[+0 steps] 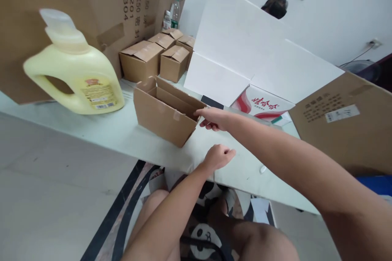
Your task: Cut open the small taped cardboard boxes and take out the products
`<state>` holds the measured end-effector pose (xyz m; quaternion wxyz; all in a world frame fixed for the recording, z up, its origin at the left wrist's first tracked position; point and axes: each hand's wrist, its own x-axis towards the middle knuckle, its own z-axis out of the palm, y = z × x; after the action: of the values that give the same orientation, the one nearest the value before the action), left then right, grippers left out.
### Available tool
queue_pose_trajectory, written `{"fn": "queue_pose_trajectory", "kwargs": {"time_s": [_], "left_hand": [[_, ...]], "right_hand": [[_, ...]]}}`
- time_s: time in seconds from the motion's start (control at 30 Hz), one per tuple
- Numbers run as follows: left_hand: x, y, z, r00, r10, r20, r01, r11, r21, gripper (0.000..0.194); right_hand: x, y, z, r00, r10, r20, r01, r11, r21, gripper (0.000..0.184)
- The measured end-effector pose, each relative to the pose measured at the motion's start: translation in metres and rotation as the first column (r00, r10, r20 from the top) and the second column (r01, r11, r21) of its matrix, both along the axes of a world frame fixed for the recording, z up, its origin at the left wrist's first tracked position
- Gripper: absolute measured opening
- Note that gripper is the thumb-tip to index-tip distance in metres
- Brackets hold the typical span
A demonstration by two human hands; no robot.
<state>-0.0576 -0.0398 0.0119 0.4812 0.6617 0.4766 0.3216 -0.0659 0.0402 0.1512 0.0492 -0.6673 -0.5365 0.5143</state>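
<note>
A brown cardboard box point(163, 118) with its top open stands on the pale table, one long side facing me. My right hand point(212, 118) is at its right end, thumb at the upper edge and fingers curled below, closed on the cardboard there. Nearer to me, over the table's front edge, my left hand point(219, 157) is closed with the fingers curled in. Nothing shows in it, and it is apart from the box. The inside of the box is only partly visible.
A yellow detergent jug point(73, 69) stands left of the box. Behind are several small taped cartons point(174, 63), plastic bottles point(175, 10) and a large carton point(116, 0). A white panel point(239, 36) rises behind a red-and-white box point(260, 102); another large carton point(346, 126) is right.
</note>
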Motion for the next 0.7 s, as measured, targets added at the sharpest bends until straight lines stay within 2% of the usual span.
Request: {"fn": "queue_pose_trajectory", "kwargs": {"time_s": [0.1,0.2,0.23,0.3,0.4,0.5,0.53,0.63,0.7], "left_hand": [[-0.003,0.002,0.000,0.996,-0.049,-0.068,0.050,0.999,0.003,0.048],[-0.005,0.002,-0.003,0.979,-0.128,-0.157,0.128,0.992,-0.010,0.048],[-0.005,0.002,-0.004,0.971,-0.153,-0.185,0.153,0.988,-0.015,0.048],[-0.007,0.001,-0.006,0.955,-0.195,-0.224,0.196,0.980,-0.019,0.047],[-0.009,0.003,-0.006,0.942,-0.233,-0.240,0.239,0.971,-0.005,0.046],[-0.006,0.006,-0.004,0.942,-0.242,-0.231,0.251,0.968,0.007,0.047],[-0.003,0.008,-0.003,0.943,-0.244,-0.228,0.252,0.968,0.008,0.047],[0.009,0.011,-0.001,0.942,-0.247,-0.229,0.251,0.968,-0.009,0.047],[0.019,0.014,-0.001,0.942,-0.232,-0.241,0.233,0.972,-0.026,0.048]], "right_hand": [[0.005,0.006,-0.007,0.997,-0.068,-0.048,0.064,0.995,-0.072,0.016],[0.048,-0.006,-0.013,0.918,-0.257,-0.302,0.261,0.965,-0.027,0.016],[0.071,-0.014,-0.015,0.864,-0.341,-0.370,0.371,0.929,0.010,0.018],[0.128,-0.035,-0.020,0.760,-0.478,-0.440,0.567,0.819,0.091,0.026],[0.228,-0.072,-0.027,0.643,-0.640,-0.421,0.759,0.607,0.236,0.031],[0.321,-0.103,-0.028,0.640,-0.735,-0.224,0.744,0.520,0.419,0.028],[0.346,-0.109,-0.028,0.607,-0.778,-0.162,0.746,0.488,0.454,0.027],[0.401,-0.110,-0.026,0.498,-0.863,-0.082,0.774,0.400,0.490,0.025],[0.425,-0.100,-0.027,0.463,-0.882,-0.086,0.791,0.367,0.490,0.024]]}}
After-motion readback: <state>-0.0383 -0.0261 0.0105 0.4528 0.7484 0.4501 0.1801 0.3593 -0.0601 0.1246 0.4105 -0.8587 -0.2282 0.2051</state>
